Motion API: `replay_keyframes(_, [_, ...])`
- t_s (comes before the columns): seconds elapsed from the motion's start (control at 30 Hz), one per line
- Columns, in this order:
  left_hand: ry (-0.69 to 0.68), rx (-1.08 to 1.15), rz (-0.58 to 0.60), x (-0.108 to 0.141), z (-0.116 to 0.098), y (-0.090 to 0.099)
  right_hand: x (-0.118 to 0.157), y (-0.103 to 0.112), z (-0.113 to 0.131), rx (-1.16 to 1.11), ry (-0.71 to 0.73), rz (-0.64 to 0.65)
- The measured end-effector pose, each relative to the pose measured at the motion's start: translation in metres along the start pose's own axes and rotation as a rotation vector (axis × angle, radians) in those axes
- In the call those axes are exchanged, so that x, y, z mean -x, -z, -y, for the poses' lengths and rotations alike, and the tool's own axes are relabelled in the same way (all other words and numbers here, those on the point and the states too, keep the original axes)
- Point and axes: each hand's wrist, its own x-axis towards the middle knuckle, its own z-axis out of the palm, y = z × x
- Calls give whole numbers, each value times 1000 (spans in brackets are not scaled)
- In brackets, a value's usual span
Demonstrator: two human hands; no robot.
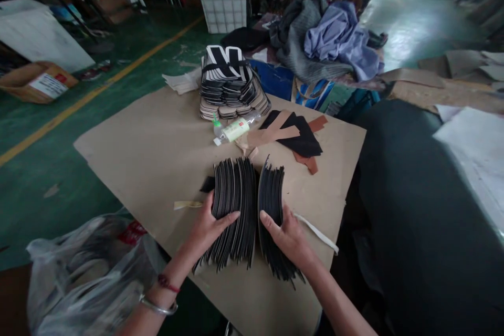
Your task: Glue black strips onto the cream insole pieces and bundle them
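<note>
Two bundles of thin, black-faced sheets stand on edge near the middle of a brown-covered worktop (137, 142), each gripped by a bare hand. The left hand (210, 220) grasps the larger bundle (236, 215), thumb across the upper edges and fingers at its outer side; the right hand (287, 231) grasps the smaller bundle (271, 199) the same way. Both bundles run lengthwise from near to far, and the narrow gap between them widens toward the person. The broadest bare stretch of worktop lies to the left, with narrower open strips to the right and in front. A white strip (318, 233) reaches the right edge. Beyond the bundles, a clear bottle (236, 130) lies on its side, its pale green label carrying a red mark and print too small to read. Black and brown scraps (301, 136) lie to its right, and a pile of shaped pieces (226, 84) sits by the far edge. On the green floor at left, a cardboard box (39, 81) bears a white label with a red patch, also unreadable.
</note>
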Motion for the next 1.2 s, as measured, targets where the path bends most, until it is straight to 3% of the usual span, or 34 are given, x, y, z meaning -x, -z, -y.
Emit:
replay_keyframes(0.07, [-63,-159,-109,8,-7,-4,3,4,-6,152,41,-11])
replay_keyframes(0.13, [-124,-314,-143,18,-18,-10,4,5,-8,224,65,30])
replay_keyframes(0.2, [-146,-466,-163,27,-28,-22,4,6,-7,206,74,71])
replay_keyframes(0.4, [-135,-776,-406,39,-38,-62,-7,12,-18,108,53,49])
replay_keyframes(0.57, [-42,-763,-343,34,-36,-63,-78,18,-18,140,75,-146])
replay_keyframes(0.67, [0,-745,-291,30,-36,-55,-129,19,0,124,231,-64])
replay_keyframes(0.77, [36,-754,-249,27,-35,-49,-156,14,12,103,296,83])
replay_keyframes(0.87, [19,-760,-216,27,-34,-47,-157,2,15,105,281,141])
replay_keyframes(1.03, [18,-746,-228,27,-34,-52,-144,-19,19,83,210,76])
replay_keyframes(1.2, [-34,-761,-257,28,-34,-51,-113,1,15,-52,102,-105])
